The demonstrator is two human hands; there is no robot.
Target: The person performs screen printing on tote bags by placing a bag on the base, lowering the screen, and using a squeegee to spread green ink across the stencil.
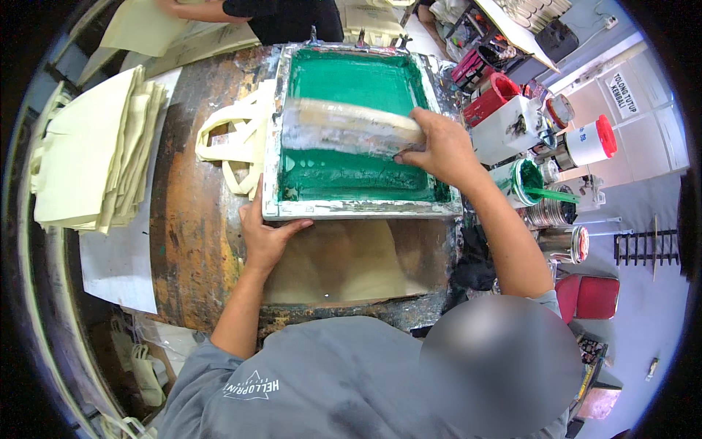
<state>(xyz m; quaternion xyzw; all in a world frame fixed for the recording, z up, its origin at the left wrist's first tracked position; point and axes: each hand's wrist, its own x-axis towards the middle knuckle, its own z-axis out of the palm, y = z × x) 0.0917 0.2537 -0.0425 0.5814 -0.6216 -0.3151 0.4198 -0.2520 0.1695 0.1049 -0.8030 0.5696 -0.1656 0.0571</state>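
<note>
1. We saw the squeegee (351,130) inside the frame (365,209), over green ink (351,77).
2. We judged it light, stiff and probably slippery, best held by its pale upper edge.
3. Our right hand (444,148) was narrow around its right end; our left hand (265,235), thumb spread, held the frame's near left corner.

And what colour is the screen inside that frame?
The screen inside the frame is green; it shows best in the head view.
</note>
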